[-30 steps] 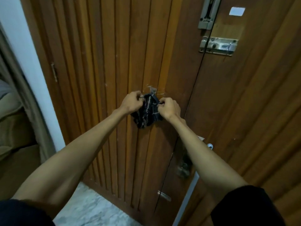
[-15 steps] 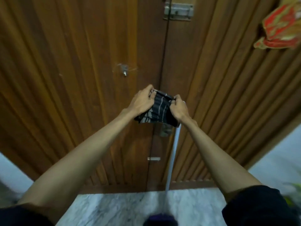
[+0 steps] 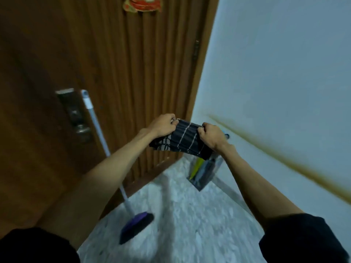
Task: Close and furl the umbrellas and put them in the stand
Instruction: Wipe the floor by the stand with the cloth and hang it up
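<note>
— What's different from a second ago?
— The view swings right: the clear stand (image 3: 204, 172) of furled umbrellas appears below the dark striped folded umbrella (image 3: 183, 142).
— And the door latch?
— Gone from view.

stand (image 3: 204, 174): holds umbrellas, top partly hidden | mop (image 3: 106, 152): well left

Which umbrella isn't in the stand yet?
The dark striped umbrella, held between the left hand and right hand. The others, one yellow, already stand in the clear stand.
</note>
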Tool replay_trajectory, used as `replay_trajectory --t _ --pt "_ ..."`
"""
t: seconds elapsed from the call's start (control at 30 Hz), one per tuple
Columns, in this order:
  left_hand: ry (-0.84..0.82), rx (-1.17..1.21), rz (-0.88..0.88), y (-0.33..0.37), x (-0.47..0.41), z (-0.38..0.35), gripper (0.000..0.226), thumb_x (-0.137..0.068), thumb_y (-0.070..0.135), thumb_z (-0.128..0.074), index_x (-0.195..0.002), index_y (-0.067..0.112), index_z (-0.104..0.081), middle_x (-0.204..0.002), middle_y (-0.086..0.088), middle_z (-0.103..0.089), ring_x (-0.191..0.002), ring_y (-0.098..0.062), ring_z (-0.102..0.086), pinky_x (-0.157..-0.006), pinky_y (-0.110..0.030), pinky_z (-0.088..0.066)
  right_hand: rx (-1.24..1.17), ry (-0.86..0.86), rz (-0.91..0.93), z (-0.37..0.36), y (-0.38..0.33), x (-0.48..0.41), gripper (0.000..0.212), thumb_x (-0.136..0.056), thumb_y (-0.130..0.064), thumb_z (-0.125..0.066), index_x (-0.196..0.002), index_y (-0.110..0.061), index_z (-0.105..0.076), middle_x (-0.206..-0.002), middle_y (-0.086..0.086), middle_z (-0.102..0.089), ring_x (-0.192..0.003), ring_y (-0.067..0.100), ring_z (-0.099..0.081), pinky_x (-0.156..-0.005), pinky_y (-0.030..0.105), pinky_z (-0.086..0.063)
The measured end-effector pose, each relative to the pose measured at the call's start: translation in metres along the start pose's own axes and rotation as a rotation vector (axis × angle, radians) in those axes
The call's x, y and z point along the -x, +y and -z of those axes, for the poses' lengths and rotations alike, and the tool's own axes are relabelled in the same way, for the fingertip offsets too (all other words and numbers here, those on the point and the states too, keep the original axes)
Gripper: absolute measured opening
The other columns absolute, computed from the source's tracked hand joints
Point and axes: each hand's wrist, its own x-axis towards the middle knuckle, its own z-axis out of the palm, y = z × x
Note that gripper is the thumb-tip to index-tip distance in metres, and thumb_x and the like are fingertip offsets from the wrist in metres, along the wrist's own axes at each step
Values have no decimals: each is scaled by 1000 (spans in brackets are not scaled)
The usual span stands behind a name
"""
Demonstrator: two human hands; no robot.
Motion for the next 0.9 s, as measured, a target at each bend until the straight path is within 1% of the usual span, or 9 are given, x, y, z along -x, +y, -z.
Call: replay_trajectory --t 0.1,0.2,0.27,0.33,0.4,0.5,0.67,0.83,0.9 --pt "-65 -10 -91 74 -13 -65 25 -98 31 -44 -88 11 -55 -89 -9 -62 -82 -26 -55 -69 -35 -43 30 42 -104 39 85 41 31 -94 -30 -39 -82 -7 -56 -94 26 -65 -86 38 -59 -71 38 -46" --pt "-142 -9 -212 154 -18 -135 24 -98 29 -44 -88 9 -53 -81 -7 -55 -78 -24 -50 -64 -33 -34 57 78 -237 75 175 92 33 -94 -31 -40 -78 -7 -56 -89 24 -65 -83 37 -59 -67 36 -42" --pt "-200 5 -271 199 -17 -176 26 -98 30 -44 -85 9 -51 -77 -8 -53 -76 -25 -51 -65 -35 -36 61 80 -312 94 226 124 34 -94 -31 -39 -76 -6 -54 -82 19 -62 -78 34 -57 -62 33 -38" --pt "-241 11 -318 237 -15 -215 28 -99 31 -43 -86 7 -51 -78 -10 -55 -77 -26 -52 -69 -37 -41 66 93 -375 107 270 153 36 -94 -31 -39 -74 -4 -55 -76 17 -60 -74 33 -56 -59 33 -38" --pt "-300 10 -346 267 -11 -253 30 -99 32 -43 -90 5 -53 -81 -11 -57 -78 -27 -53 -67 -36 -39 54 112 -427 113 310 181 38 -93 -32 -39 -69 -4 -51 -69 15 -58 -68 33 -55 -56 33 -37" --pt "-387 -5 -369 292 -10 -301 30 -100 32 -43 -90 6 -53 -78 -7 -56 -76 -26 -53 -63 -33 -36 37 77 -509 110 354 211 38 -94 -33 -39 -69 -6 -51 -68 11 -54 -67 31 -52 -54 32 -30" --pt "-516 -7 -394 307 -26 -361 32 -101 33 -42 -93 5 -55 -70 -1 -52 -65 -18 -49 -58 -32 -34 -5 35 -614 89 404 230 39 -95 -33 -39 -74 -5 -55 -71 11 -57 -69 30 -52 -59 31 -33" --pt "-635 -23 -364 293 -63 -419 31 -102 34 -40 -95 7 -54 -76 -4 -54 -71 -20 -50 -64 -34 -37 -41 -30 -705 50 449 213 38 -96 -34 -38 -71 -8 -51 -71 10 -56 -71 30 -53 -60 31 -33" --pt "-660 -9 -328 279 -86 -442 31 -101 33 -41 -93 6 -54 -73 -3 -52 -69 -20 -49 -62 -32 -36 -63 -45 -734 32 464 195 38 -95 -34 -38 -71 -9 -50 -71 10 -56 -71 30 -53 -61 31 -33"
